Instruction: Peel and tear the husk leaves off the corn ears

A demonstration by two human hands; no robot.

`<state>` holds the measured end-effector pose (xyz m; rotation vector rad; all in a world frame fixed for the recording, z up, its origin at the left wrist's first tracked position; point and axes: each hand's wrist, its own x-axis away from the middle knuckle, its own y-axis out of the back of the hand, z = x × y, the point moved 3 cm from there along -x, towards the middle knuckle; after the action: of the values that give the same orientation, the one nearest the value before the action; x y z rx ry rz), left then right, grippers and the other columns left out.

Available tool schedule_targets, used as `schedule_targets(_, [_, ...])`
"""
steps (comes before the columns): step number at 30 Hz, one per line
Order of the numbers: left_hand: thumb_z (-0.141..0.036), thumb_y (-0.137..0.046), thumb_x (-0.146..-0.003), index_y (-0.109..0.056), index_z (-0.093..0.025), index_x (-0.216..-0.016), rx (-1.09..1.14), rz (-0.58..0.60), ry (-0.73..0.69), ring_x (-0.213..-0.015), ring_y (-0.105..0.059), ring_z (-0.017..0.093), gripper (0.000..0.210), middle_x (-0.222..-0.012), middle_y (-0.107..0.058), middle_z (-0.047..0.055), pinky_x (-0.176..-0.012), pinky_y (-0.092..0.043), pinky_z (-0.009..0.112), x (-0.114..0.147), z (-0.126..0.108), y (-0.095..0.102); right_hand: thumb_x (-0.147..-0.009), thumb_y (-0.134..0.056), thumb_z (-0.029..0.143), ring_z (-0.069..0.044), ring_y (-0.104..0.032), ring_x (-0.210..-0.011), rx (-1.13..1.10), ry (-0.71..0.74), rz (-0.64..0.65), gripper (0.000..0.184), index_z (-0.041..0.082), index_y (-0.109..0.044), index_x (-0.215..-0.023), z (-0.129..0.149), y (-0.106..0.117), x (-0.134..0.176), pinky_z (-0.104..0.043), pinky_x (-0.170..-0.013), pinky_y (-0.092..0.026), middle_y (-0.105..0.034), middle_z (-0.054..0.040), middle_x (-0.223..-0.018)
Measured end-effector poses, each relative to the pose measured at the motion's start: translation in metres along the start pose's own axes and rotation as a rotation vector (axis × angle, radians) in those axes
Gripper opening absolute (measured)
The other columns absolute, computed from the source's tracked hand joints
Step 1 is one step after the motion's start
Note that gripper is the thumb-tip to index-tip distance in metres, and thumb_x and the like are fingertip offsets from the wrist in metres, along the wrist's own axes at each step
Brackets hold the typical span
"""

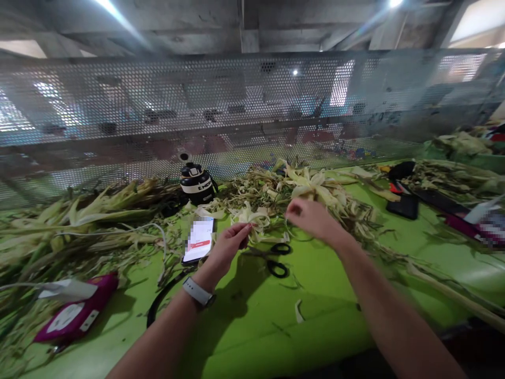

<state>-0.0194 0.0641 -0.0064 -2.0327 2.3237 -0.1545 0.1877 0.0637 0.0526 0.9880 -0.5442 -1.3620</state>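
Overhead lights (395,3) flare, and shadow lies below the left hand (229,243).

Looks forward and slightly down from the wearer's head, close above the green table (323,305). Frames left hand (225,245) and right hand (314,217) at near range, with perforated screen (229,100) farther off.

I worked in a workshop: concrete beams (249,39) overhead, a perforated metal partition (221,95), corn husks (114,213) heaped across my green worktable (319,295).
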Motion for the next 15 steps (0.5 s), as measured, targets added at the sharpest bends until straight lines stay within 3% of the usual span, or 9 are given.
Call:
schedule_targets(1, [-0.045, -0.073, -0.061, -0.070, -0.013, -0.073, -0.011, 0.016, 0.002, -0.044, -0.033, 0.006, 0.034, -0.048, -0.045, -0.005, -0.044, -0.023, 0.020, -0.001, 0.002, -0.001, -0.079, -0.053, 0.031, -0.019, -0.060, -0.072, 0.037, 0.057, 0.203, 0.015, 0.018, -0.061, -0.081, 0.010, -0.012, 0.006, -0.027, -0.059, -0.040, -0.065, -0.0076, -0.084])
schedule_targets(3, [-0.045, -0.072, -0.062, -0.069, -0.013, -0.072, -0.028, 0.033, -0.010, -0.045, -0.034, 0.006, 0.033, -0.048, -0.045, -0.005, -0.045, -0.023, 0.020, -0.002, 0.003, -0.002, -0.070, -0.061, 0.028, -0.023, -0.060, -0.073, 0.232, 0.152, 0.421, 0.016, 0.016, -0.062, -0.080, 0.026, -0.030, 0.018, -0.027, -0.056, -0.038, -0.066, -0.0107, -0.085])
schedule_targets(8, [-0.043, -0.071, -0.064, -0.070, -0.014, -0.075, -0.031, 0.073, -0.031, -0.053, -0.044, 0.008, 0.032, -0.058, -0.056, -0.001, -0.051, -0.032, 0.020, 0.000, 0.003, -0.007, -0.065, -0.059, 0.026, -0.029, -0.062, -0.080, 0.415, 0.207, 0.458, 0.030, 0.012, -0.060, -0.092, 0.036, -0.047, 0.027, -0.029, -0.055, -0.034, -0.066, -0.0163, -0.095])
schedule_targets(15, [-0.045, -0.071, -0.065, -0.070, -0.015, -0.073, -0.032, 0.069, -0.063, -0.051, -0.044, 0.009, 0.032, -0.056, -0.056, -0.001, -0.050, -0.033, 0.021, 0.003, 0.002, -0.011, -0.066, -0.058, 0.026, -0.028, -0.062, -0.076, 0.433, 0.185, 0.453, 0.026, 0.013, -0.061, -0.088, 0.031, -0.045, 0.024, -0.028, -0.053, -0.033, -0.067, -0.0151, -0.089])
